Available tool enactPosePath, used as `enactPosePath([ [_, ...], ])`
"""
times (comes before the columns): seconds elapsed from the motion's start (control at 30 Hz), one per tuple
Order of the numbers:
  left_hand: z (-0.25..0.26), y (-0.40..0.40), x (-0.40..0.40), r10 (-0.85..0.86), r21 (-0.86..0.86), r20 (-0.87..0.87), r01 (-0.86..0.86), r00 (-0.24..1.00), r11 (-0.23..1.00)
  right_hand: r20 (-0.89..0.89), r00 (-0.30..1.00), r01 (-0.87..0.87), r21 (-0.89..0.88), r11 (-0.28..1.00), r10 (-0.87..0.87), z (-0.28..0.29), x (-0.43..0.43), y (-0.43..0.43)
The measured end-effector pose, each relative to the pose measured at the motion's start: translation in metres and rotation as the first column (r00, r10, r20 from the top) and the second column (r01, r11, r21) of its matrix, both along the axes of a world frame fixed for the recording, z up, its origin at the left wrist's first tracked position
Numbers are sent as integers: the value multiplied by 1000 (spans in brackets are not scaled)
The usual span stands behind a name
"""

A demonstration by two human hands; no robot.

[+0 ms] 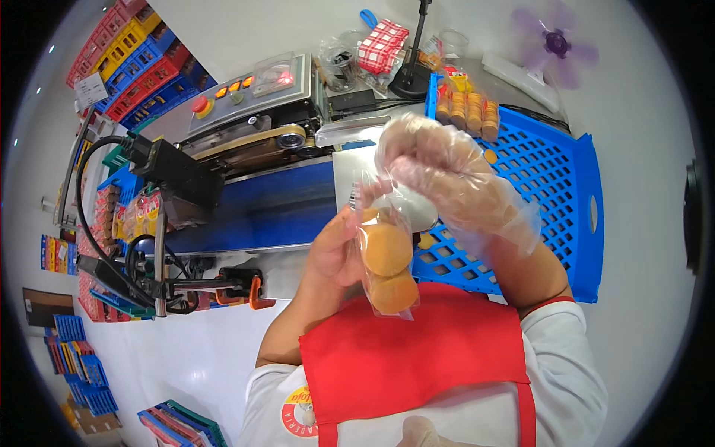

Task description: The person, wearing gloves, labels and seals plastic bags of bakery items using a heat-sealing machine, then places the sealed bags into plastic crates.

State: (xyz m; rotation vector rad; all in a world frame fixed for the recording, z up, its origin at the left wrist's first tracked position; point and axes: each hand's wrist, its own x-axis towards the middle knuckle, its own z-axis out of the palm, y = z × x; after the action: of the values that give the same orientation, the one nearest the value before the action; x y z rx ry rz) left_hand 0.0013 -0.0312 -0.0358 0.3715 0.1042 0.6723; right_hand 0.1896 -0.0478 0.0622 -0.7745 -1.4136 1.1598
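A clear plastic bag (385, 261) with round golden-brown cookies or small cakes hangs upright before my chest. Bare of any glove, my left hand (335, 248) grips it by its left side and back. My right hand (447, 167) wears a loose clear plastic glove and is curled at the bag's upper end; whether its fingers pinch the film is hidden by the glove. Behind the bag, a metal plate (352, 167) adjoins the blue conveyor belt (273, 204) of a band sealer (246, 106), whose switches are lit.
At right lies a blue plastic crate (586, 223) holding packs of round cookies (469, 112). A black stand (410, 81), a red checked cloth (383, 46) and a purple fan (556, 43) are at the back. Left are a black cabled device (179, 173), bagged goods (139, 215) and stacked crates (134, 61).
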Motion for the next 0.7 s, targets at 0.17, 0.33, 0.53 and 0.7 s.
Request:
enactPosePath([
  [0.17,5,-17,-4,-251,-13,178,257,952,966,-21,994,-112,-155,982,110,4,-2,-13],
  [0.33,15,-39,0,-177,-80,3,176,984,981,16,993,-120,53,991,120,2,-10,-23],
  [0.53,9,-44,0,-243,-19,47,244,969,970,236,968,-143,258,955,81,-1,-4,-24],
  [0.7,47,-38,-27,7,150,-379,54,925,987,532,748,54,546,836,-397,21,-20,-42],
])
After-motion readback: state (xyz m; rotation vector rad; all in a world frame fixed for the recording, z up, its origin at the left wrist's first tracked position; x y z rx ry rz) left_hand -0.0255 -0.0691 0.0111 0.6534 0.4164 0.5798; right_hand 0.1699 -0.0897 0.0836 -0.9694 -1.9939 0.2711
